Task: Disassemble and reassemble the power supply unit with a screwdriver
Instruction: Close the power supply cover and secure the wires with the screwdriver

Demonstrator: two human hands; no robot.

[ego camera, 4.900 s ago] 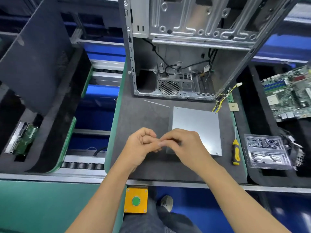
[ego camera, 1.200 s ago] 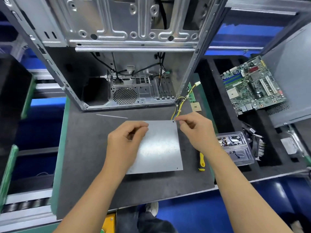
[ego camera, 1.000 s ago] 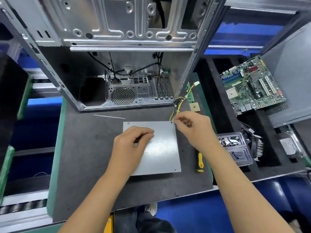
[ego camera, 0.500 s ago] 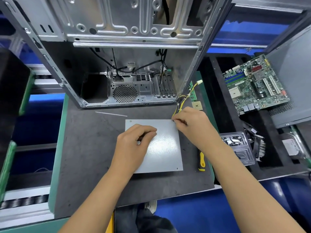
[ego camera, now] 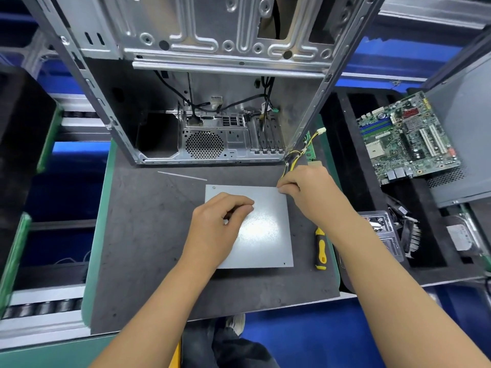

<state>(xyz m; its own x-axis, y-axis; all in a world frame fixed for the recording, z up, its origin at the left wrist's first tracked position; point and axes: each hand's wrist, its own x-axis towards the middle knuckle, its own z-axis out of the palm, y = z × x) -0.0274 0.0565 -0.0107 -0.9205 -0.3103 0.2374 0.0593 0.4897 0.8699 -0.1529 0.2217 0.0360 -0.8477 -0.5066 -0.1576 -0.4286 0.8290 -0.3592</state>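
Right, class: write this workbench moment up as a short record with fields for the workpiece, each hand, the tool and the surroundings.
workpiece: power supply unit, grey metal box lying flat on the dark mat
left hand: rests on the unit's top, fingers curled
right hand: fingertips pinch at the unit's far right corner, beside the yellow-black cable bundle
tool: screwdriver, yellow and black handle, lying untouched on the mat right of the unit
behind: open computer case, standing upright
right side: green motherboard in a black tray
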